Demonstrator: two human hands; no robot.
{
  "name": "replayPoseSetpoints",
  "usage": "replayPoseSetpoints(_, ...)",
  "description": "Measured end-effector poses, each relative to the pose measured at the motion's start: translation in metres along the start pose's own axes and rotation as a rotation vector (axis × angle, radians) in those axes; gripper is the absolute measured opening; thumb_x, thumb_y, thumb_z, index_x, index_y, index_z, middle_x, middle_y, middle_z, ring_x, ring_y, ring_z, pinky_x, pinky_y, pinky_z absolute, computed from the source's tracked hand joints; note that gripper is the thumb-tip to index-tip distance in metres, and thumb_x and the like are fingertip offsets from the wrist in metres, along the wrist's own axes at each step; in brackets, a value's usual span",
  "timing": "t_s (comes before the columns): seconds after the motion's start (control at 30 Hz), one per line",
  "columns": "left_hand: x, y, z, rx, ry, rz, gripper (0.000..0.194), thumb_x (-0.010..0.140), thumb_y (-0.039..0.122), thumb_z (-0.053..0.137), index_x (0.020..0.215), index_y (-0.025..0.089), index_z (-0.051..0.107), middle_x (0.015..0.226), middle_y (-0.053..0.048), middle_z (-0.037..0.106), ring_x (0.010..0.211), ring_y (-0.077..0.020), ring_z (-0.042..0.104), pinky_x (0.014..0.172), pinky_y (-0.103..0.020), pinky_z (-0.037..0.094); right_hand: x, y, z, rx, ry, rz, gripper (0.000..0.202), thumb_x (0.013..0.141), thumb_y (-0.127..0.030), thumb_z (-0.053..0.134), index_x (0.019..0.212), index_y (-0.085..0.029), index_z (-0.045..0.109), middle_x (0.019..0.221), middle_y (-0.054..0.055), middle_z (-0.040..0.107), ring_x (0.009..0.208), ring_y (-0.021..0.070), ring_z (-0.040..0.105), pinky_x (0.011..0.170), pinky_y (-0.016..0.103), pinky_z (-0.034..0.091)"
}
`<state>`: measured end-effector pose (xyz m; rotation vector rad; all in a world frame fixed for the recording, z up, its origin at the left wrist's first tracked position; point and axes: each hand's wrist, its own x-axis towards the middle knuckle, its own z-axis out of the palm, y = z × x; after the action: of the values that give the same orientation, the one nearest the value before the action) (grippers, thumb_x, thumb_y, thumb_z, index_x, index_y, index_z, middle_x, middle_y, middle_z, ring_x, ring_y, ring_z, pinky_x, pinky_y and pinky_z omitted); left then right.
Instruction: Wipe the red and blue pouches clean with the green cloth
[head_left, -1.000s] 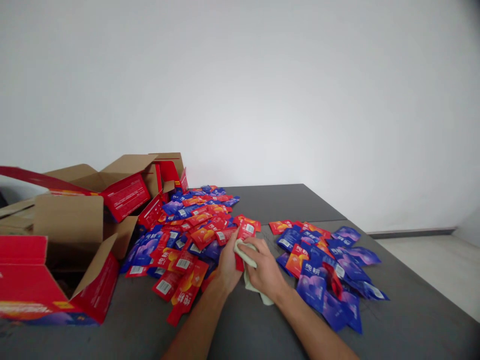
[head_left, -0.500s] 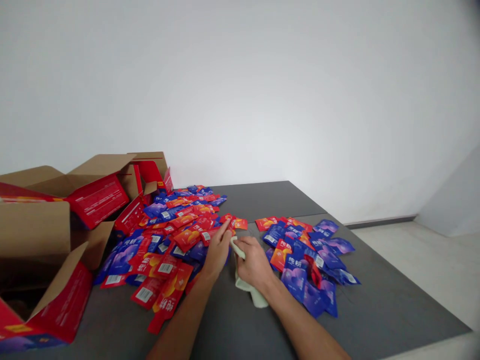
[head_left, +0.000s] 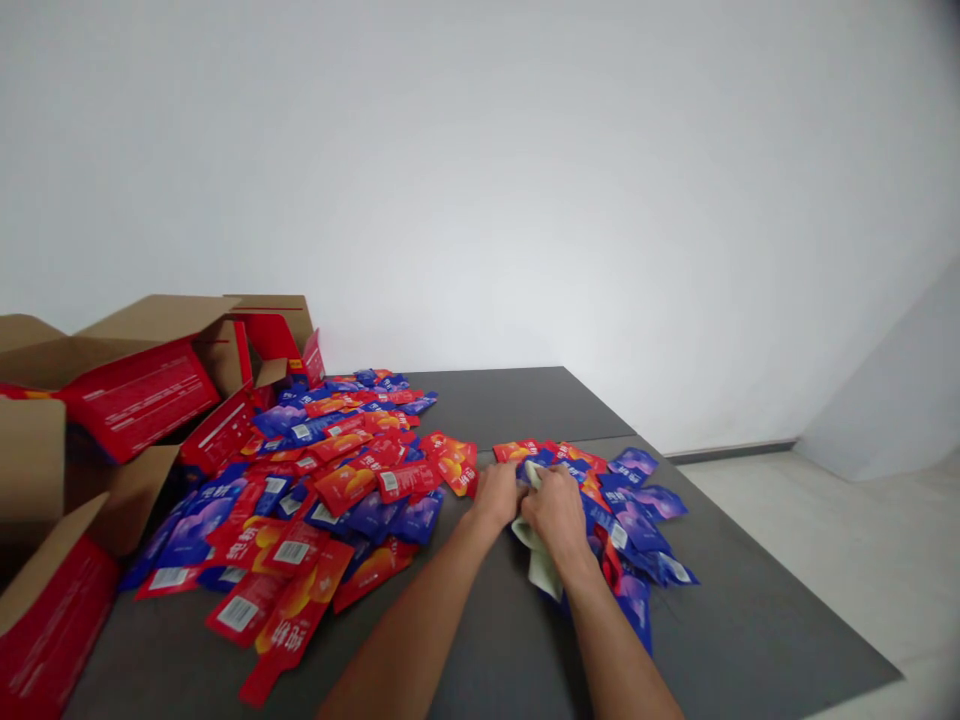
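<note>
We'd wipe lightly with our right hand bunching the pale cloth at five o'clock, left hand curled (can't tell around what), so the four-o'clock pouches don't slide.

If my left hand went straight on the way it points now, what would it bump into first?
Likely the red pouch at the far left of the right pile, just beyond your left hand; depth is unclear.
</note>
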<state>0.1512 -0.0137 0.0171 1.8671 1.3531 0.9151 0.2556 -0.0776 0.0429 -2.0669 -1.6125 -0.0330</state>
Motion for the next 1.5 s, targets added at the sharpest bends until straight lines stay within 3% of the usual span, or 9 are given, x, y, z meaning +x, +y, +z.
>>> replayPoseSetpoints(0.17,0.006,-0.008,0.002,-0.23,-0.014,-0.064,0.037,0.062,0.008,0.068,0.098,0.016,0.07,0.107,-0.016,0.072,0.101,-0.0295,0.064,0.09,-0.037,0.043,0.002,0.0,0.002,0.044,0.012,0.017,0.036,0.077,-0.012,0.057,0.109,-0.014,0.072,0.108,0.015,0.065,0.1,0.0251,0.061,0.088,0.03,0.045)
replayPoseSetpoints(0.4,-0.02,-0.027,-0.047,-0.596,-0.048,-0.171,0.026,0.07,0.017,0.059,0.095,0.014,0.065,0.085,-0.008,0.069,0.072,-0.0195,0.064,0.071,-0.033,0.051,0.001,-0.013,0.008,0.227,0.065,-0.135,0.044,0.077,-0.006,0.054,0.117,-0.015,0.069,0.11,0.013,0.066,0.102,0.024,0.06,0.096,0.033,0.045)
replayPoseSetpoints(0.53,-0.047,-0.029,-0.074,-0.955,-0.024,-0.199,0.034,0.066,0.015,0.063,0.101,0.018,0.064,0.096,-0.008,0.069,0.081,-0.0185,0.065,0.078,-0.037,0.053,-0.004,-0.028,0.014,0.408,0.129,-0.333,0.044,0.08,-0.009,0.053,0.121,-0.016,0.066,0.115,0.012,0.064,0.107,0.0249,0.059,0.099,0.038,0.048)
replayPoseSetpoints(0.63,-0.064,-0.028,-0.091,-1.134,-0.009,-0.179,0.054,0.06,0.007,0.064,0.112,0.022,0.064,0.107,-0.008,0.069,0.091,-0.0199,0.066,0.085,-0.039,0.053,-0.016,-0.043,0.018,0.509,0.117,-0.475,0.043,0.083,-0.011,0.052,0.123,-0.021,0.065,0.117,0.01,0.064,0.109,0.0244,0.059,0.1,0.042,0.048)
replayPoseSetpoints(0.73,-0.077,-0.025,-0.102,-1.131,0.004,-0.142,0.072,0.059,0.003,0.061,0.127,0.028,0.06,0.118,-0.007,0.068,0.1,-0.0212,0.065,0.084,-0.034,0.052,-0.032,-0.058,0.021,0.542,0.014,-0.61,0.045,0.082,-0.009,0.053,0.122,-0.024,0.066,0.118,0.009,0.062,0.11,0.0233,0.057,0.098,0.039,0.05)
replayPoseSetpoints(0.87,-0.086,-0.026,-0.106,-1.097,0.005,-0.104,0.071,0.062,0.006,0.061,0.13,0.024,0.06,0.122,-0.01,0.068,0.102,-0.0231,0.065,0.077,-0.028,0.051,-0.046,-0.071,0.024,0.483,-0.094,-0.689,0.051,0.079,-0.005,0.054,0.123,-0.027,0.065,0.12,0.009,0.06,0.111,0.0238,0.055,0.095,0.038,0.052)
replayPoseSetpoints(1.03,-0.087,-0.032,-0.099,-1.006,0.008,-0.14,0.076,0.055,0.002,0.053,0.127,0.024,0.063,0.127,-0.009,0.067,0.109,-0.0254,0.064,0.082,-0.032,0.053,-0.039,-0.066,0.024,0.457,0.041,-0.579,0.049,0.081,-0.006,0.05,0.123,-0.025,0.065,0.12,0.01,0.059,0.111,0.0253,0.055,0.096,0.042,0.05)
replayPoseSetpoints(1.2,-0.087,-0.035,-0.09,-0.961,-0.082,-0.079,0.078,0.055,0.001,0.049,0.128,0.025,0.064,0.129,-0.007,0.067,0.115,-0.0263,0.062,0.091,-0.037,0.052,-0.026,-0.051,0.018,0.471,0.191,-0.488,0.047,0.084,-0.011,0.048,0.126,-0.023,0.063,0.126,0.011,0.058,0.116,0.0291,0.054,0.1,0.048,0.047)
replayPoseSetpoints(1.5,-0.084,-0.028,-0.104,-1.02,0.12,-0.092,0.058,0.062,0.008,0.064,0.118,0.022,0.069,0.111,-0.008,0.074,0.106,-0.0264,0.066,0.091,-0.037,0.052,-0.053,-0.082,0.014,0.377,-0.058,-0.719,0.069,0.069,0.001,0.052,0.129,-0.03,0.063,0.126,0.005,0.061,0.109,0.0256,0.053,0.093,0.04,0.051)
